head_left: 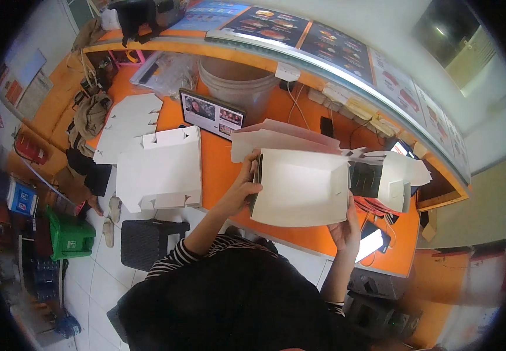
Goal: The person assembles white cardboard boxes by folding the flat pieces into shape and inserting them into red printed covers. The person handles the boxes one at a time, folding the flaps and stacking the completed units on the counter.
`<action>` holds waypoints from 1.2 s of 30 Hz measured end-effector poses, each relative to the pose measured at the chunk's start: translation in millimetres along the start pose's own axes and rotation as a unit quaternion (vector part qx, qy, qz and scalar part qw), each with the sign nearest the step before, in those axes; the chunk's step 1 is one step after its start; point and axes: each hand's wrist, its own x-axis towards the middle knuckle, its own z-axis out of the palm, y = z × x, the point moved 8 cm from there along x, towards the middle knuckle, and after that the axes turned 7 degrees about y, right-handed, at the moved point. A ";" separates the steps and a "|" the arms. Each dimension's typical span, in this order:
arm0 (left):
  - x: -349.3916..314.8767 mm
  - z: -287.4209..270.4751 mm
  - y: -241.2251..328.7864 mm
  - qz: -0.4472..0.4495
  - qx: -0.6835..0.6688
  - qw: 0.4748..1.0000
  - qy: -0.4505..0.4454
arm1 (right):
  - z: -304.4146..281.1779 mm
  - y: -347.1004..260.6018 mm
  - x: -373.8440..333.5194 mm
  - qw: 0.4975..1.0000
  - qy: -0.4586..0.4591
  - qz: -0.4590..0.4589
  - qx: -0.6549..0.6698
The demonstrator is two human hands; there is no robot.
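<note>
An open, folded white cardboard box (301, 186) is held up in front of me above the orange table, its hollow inside toward me. My left hand (247, 182) grips its left side, with the thumb over the edge. At the lower right corner my right hand (345, 227) is closed on the box wall, some fingers hidden behind it. Left of the box lies a stack of flat white box blanks (159, 169), and further left another white blank (129, 126). Just behind the held box stands more folded cardboard (285, 136). To its right are white and black box pieces (392, 178).
A tablet (213, 114) leans against a large white bucket (238, 85). A phone with a lit screen (371, 243) lies at the table's (218, 164) near right. A shelf with menu boards (300, 35) overhangs the back. A dark stool (147, 243) and green bin (69, 234) stand on the floor.
</note>
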 end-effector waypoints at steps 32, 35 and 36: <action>-17.2 -42.5 -1.0 0.144 0.288 0.944 0.068 | -3.8 15.8 35.5 0.883 0.008 -0.090 -0.460; -14.3 -49.9 -10.2 0.153 0.358 0.920 0.049 | 6.7 10.8 32.7 0.852 -0.103 -0.092 -0.506; -15.1 -53.0 -14.0 0.129 0.326 0.934 0.063 | 9.7 11.6 30.6 0.842 -0.139 -0.088 -0.514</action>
